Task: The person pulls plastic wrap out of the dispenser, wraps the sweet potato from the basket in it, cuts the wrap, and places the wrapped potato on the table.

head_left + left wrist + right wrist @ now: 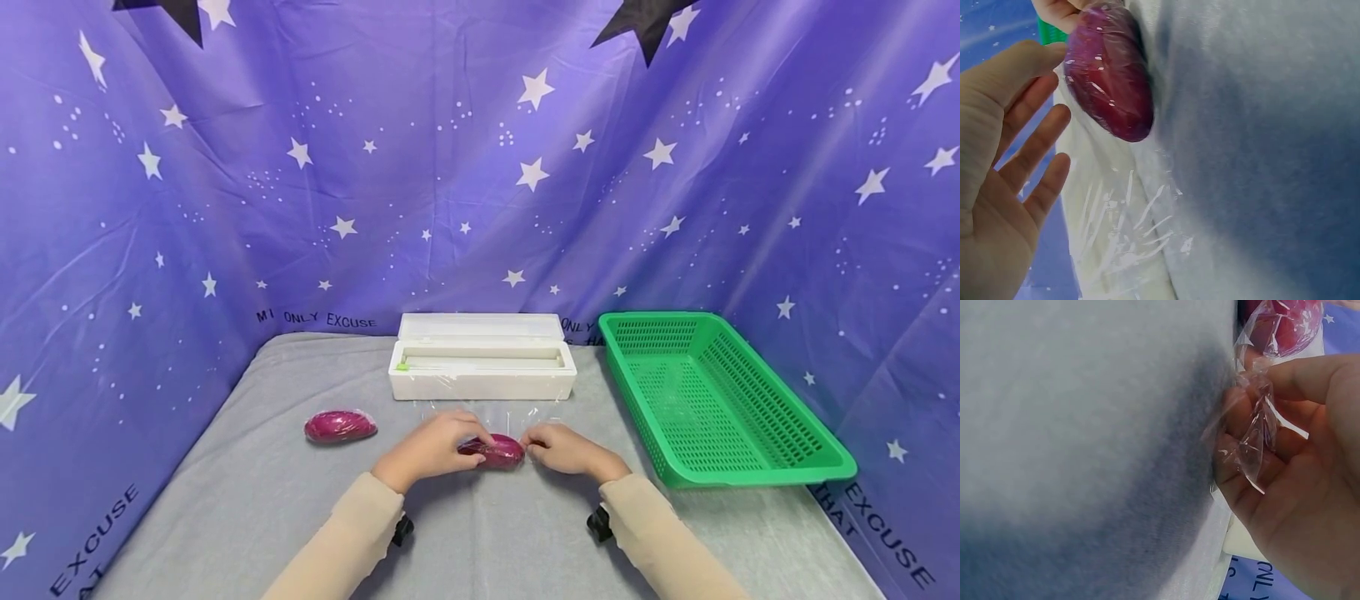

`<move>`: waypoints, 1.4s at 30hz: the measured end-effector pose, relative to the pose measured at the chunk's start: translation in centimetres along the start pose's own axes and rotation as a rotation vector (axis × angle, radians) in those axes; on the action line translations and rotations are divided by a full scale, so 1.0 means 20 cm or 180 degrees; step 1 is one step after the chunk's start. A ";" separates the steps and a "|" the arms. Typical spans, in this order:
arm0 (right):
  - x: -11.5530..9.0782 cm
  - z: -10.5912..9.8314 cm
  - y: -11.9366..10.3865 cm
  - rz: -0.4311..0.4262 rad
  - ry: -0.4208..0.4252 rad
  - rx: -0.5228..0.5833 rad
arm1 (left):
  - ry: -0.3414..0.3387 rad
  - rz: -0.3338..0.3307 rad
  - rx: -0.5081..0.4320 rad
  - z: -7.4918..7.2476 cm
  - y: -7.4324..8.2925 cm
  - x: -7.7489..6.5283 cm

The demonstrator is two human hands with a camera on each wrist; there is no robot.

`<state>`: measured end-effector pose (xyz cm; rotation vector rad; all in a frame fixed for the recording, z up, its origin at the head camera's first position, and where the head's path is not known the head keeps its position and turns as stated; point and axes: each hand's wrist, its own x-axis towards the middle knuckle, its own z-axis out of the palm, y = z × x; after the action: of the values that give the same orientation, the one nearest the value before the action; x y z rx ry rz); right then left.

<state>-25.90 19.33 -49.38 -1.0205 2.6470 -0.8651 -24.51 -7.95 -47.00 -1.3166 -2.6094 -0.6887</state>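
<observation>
A purple-red oval vegetable (506,452), wrapped in clear plastic wrap (1259,428), is between the two hands. My left hand (441,446) is at its left end; in the left wrist view a digit touches its side and the other fingers are loosely spread. The right hand (564,451) pinches a twisted tail of the wrap at the vegetable's right end. Beyond the other end, loose film (1129,219) spreads out in the left wrist view. Another wrapped purple-red vegetable (340,427) lies to the left on the grey cloth.
Behind the hands stands a white plastic-wrap dispenser box (480,386), lid raised, with a small green piece (402,367) at its left end. A green perforated basket (637,408) is on the right. Purple starry fabric (450,167) encloses the grey-covered table (247,475).
</observation>
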 end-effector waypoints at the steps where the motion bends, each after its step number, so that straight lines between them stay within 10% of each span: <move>1: 0.00 0.00 0.00 -0.0004 -0.0003 0.0001 | -0.0015 -0.0025 -0.0019 0.01 0.00 0.00; 24: -0.03 -0.05 0.02 0.0181 -0.0072 0.0262 | -0.0093 -0.0675 -0.0177 0.11 -0.10 0.04; 35: 0.01 -0.07 -0.04 0.0034 0.0828 0.0100 | -0.0161 -0.0786 -0.0218 0.10 -0.12 0.06; 42: 0.07 0.02 -0.13 -0.0264 0.0804 -0.0201 | -0.0188 -0.0798 -0.0236 0.11 -0.13 0.07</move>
<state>-25.41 16.76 -48.12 -1.1101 2.8739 -0.9939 -27.34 -7.31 -49.36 -1.0514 -2.8535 -0.8006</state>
